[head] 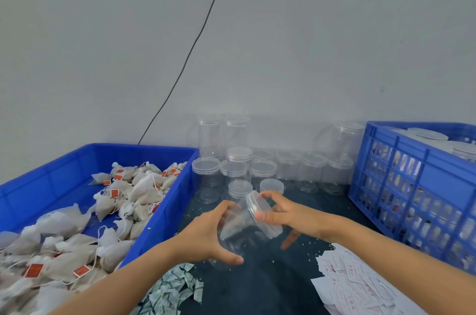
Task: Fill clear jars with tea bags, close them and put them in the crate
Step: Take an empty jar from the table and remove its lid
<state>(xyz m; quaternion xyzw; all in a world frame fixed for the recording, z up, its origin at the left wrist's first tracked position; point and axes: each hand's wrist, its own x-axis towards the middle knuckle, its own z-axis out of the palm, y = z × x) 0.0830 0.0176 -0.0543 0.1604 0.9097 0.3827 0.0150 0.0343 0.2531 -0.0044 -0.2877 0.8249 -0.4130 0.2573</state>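
Over the dark tabletop, both hands held one clear jar tilted, mouth end up and to the right. Left hand wrapped the body from below, fingers curled round it, thumb at the base. Right hand pinched the clear lid at the rim, thumb in front, fingers curled behind. Jar looked empty; whether the lid was seated or loose I couldn't tell.

Around it: blue tub just left, holding loose tea bags with orange tags. Blue slatted crate to the right, lidded jars inside, their contents only partly visible through the slots. Spare empty jars stood clustered behind the hands against the wall, some stacked; two loose lids lay just behind the held jar. Small green-printed sachets lay piled under the left forearm, white paper slips under the right forearm; print unreadable. Black cable ran down the wall behind the tub.

Tub, crate and slips were cut off at the frame edges.
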